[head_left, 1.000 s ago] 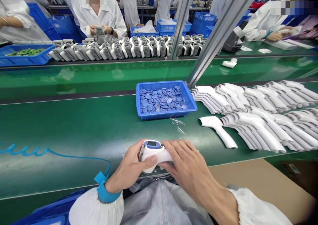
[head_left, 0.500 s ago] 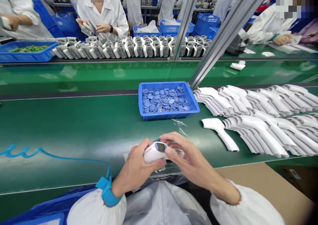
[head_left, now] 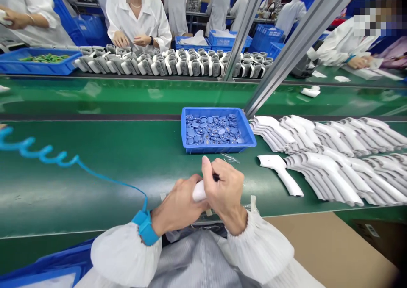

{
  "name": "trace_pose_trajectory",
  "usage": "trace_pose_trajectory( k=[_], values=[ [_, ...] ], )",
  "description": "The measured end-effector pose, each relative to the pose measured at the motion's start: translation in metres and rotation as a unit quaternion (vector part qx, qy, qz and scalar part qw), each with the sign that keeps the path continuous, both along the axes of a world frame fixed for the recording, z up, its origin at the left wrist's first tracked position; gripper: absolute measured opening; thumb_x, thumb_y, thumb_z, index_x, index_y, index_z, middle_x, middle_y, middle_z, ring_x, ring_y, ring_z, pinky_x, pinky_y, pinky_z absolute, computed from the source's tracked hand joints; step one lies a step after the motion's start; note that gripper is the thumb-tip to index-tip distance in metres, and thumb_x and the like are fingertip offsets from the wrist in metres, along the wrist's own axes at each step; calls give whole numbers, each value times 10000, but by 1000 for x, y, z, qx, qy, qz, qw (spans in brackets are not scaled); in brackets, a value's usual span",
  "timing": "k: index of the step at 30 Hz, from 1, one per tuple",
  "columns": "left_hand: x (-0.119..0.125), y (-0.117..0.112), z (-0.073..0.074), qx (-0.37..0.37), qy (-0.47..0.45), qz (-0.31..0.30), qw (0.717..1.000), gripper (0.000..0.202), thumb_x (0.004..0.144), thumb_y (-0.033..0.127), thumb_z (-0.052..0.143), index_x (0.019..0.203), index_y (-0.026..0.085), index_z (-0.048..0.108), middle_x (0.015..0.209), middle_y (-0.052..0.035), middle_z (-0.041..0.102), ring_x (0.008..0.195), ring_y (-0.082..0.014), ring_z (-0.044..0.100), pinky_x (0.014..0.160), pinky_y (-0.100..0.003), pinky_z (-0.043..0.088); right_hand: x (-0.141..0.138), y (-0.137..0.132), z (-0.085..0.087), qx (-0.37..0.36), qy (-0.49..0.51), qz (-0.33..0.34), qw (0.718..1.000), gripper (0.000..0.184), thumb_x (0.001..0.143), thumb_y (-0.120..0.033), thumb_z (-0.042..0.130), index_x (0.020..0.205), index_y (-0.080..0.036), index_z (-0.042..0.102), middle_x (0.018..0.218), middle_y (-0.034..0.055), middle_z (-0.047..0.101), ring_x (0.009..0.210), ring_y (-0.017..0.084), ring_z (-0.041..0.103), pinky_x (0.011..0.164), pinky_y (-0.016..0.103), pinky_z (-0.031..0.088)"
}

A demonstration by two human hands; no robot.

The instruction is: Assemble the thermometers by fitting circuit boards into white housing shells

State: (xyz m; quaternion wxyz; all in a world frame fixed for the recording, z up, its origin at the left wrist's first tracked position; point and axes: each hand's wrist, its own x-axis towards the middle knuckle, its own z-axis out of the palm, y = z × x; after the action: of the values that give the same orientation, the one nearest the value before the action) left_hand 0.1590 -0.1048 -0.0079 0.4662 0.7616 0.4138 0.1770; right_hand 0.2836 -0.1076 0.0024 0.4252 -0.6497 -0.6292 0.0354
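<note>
A white infrared thermometer (head_left: 199,191) is between my hands, low over the near edge of the green bench; only a small white part of it shows. My left hand (head_left: 181,203), with a blue wrist strap (head_left: 146,227), is wrapped round its left side. My right hand (head_left: 224,186) is closed over the other end, thumb pointing up, and covers the screen. A dark spot shows by its curled fingers; I cannot tell what it is. Beyond the hands is a blue tray (head_left: 219,149) of small blue oval parts. A single white shell half (head_left: 280,169) lies to the right.
Rows of stacked white shell halves (head_left: 330,173) cover the bench's right side. A slanted metal post (head_left: 276,63) rises behind the tray. A coiled blue cord (head_left: 108,178) runs left from the strap. Co-workers stand across the line behind rows of grey-white housings (head_left: 178,63).
My right hand has turned over and closed on the thermometer, hiding its screen. Its forearm has drawn inward. The blue cord has swung, and the view has shifted slightly.
</note>
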Motion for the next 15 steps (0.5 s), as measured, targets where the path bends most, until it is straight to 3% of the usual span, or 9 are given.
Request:
trace_pose_trajectory(
  k=[3, 6, 9, 13, 15],
  values=[
    [2, -2, -6, 55, 67, -3, 996, 251, 805, 231, 547, 1042, 158, 590, 879, -83, 735, 714, -260, 682, 621, -343, 472, -3, 0, -5, -10, -17, -2, 1000, 456, 970, -299, 515, 545, -200, 381, 523, -42, 420, 505, 93, 346, 534, 288, 238],
    [7, -4, -11, 121, 149, 21, 981, 323, 755, 202, 532, 1061, 110, 582, 836, -129, 736, 699, -325, 694, 618, -403, 481, -5, 4, -7, 15, -20, -12, 1000, 470, 980, -266, 465, 527, -198, 355, 498, -42, 388, 486, 90, 317, 528, 292, 220],
    [3, 1, -7, 147, 162, 24, 975, 302, 830, 257, 504, 1077, 101, 578, 865, -150, 736, 714, -339, 702, 634, -426, 486, -4, 14, 1, -21, -17, 29, 999, 469, 982, -305, 466, 540, -194, 354, 506, -44, 402, 497, 90, 324, 541, 287, 220],
    [-14, 10, 1, 53, 58, 83, 994, 252, 880, 346, 550, 1060, 173, 577, 887, -69, 738, 703, -243, 694, 580, -318, 463, -4, 25, 8, -110, -9, 108, 988, 419, 945, -402, 552, 599, -187, 457, 562, -50, 519, 539, 82, 423, 572, 255, 250],
    [-18, 8, -1, 16, 33, 124, 992, 192, 840, 351, 618, 940, 193, 575, 841, -38, 721, 683, -204, 673, 557, -278, 436, -8, 27, 4, -124, -14, 95, 988, 408, 944, -402, 533, 600, -188, 480, 567, -36, 545, 532, 90, 438, 572, 263, 243]
  ],
)
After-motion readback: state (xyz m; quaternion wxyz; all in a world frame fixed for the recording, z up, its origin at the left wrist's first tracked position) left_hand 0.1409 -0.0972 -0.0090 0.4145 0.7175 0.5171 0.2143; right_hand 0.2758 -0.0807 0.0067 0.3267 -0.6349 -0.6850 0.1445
